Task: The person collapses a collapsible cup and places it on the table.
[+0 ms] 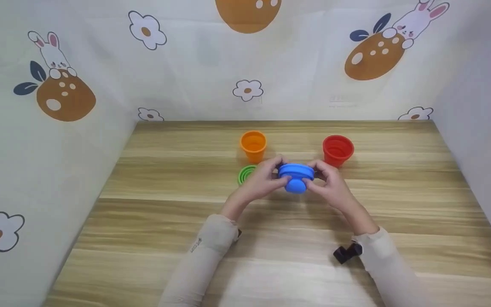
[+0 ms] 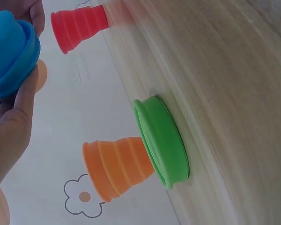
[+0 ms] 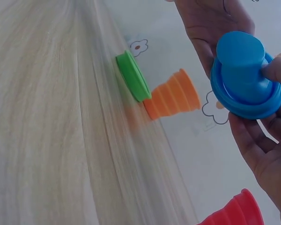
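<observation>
A blue collapsible silicone cup [image 1: 296, 171] is held above the table between both hands, its rounded end partly bulging out from the wide ring toward the person. My left hand [image 1: 263, 182] grips the cup's left side, thumb on the near face. From the right side, my right hand [image 1: 331, 184] grips it too; in the right wrist view that thumb presses against the bulging part [image 3: 243, 65]. A flattened green collapsible cup [image 2: 164, 140] lies on the table, partly hidden behind the left hand in the head view.
An orange cup [image 1: 253, 147], extended to full height, stands upright behind the green one. Beyond the right hand stands a similar red cup [image 1: 338, 150]. Patterned white walls [image 1: 194, 72] enclose the wooden table [image 1: 151, 221]. A black device [image 1: 348, 253] sits by the right sleeve.
</observation>
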The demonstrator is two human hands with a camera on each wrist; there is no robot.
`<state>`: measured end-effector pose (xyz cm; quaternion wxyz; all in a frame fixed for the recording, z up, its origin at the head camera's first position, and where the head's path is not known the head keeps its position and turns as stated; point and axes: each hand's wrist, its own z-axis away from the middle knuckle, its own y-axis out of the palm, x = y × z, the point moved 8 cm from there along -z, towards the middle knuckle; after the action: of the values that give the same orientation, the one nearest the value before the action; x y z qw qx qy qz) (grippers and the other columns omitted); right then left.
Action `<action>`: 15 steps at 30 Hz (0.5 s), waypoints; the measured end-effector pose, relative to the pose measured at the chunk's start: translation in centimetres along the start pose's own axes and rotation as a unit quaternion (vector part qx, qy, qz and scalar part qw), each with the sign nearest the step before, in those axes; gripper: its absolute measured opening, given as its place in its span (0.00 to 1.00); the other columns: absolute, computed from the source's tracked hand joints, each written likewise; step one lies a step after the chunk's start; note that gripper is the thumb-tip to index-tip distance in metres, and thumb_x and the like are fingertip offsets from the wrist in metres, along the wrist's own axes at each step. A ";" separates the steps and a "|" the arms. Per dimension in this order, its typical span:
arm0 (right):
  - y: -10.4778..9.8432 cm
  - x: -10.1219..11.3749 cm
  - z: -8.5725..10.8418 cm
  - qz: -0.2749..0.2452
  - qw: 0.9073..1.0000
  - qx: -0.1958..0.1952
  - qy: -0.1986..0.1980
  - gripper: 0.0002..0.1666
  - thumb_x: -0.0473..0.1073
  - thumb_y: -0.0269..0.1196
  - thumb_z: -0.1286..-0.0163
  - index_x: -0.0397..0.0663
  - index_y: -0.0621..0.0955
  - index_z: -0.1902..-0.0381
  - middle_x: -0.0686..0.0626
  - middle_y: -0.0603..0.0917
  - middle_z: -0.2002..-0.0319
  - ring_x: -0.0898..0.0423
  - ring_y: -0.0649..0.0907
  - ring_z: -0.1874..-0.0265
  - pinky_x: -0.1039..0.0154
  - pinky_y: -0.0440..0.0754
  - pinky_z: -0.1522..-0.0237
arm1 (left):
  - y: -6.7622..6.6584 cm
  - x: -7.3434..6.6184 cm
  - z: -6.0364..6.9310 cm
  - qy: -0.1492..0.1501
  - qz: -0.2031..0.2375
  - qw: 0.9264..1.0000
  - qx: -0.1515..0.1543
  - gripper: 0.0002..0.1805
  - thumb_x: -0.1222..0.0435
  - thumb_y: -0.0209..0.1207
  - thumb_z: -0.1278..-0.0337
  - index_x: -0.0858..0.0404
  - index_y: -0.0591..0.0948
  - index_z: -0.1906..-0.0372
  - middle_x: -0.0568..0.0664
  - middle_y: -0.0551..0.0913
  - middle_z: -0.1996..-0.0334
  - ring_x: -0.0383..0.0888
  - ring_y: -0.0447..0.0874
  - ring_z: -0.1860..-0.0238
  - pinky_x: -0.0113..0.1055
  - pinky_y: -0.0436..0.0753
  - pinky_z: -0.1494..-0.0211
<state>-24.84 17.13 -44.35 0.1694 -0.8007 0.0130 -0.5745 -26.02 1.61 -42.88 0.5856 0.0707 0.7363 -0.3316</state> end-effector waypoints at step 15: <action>-0.2 -0.1 0.4 -0.059 0.998 0.018 -0.017 0.18 0.25 0.60 0.36 0.27 0.76 0.47 0.57 0.83 0.56 0.62 0.82 0.54 0.73 0.83 0.48 | -0.4 -0.3 0.0 0.000 -0.050 0.998 -0.029 0.11 0.63 0.58 0.30 0.64 0.76 0.50 0.52 0.82 0.54 0.43 0.78 0.53 0.37 0.83 0.41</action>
<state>-24.53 17.43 -44.47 0.1498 -0.8064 -0.0480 -0.5700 -26.15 1.40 -42.44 0.5698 0.0165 0.7486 -0.3387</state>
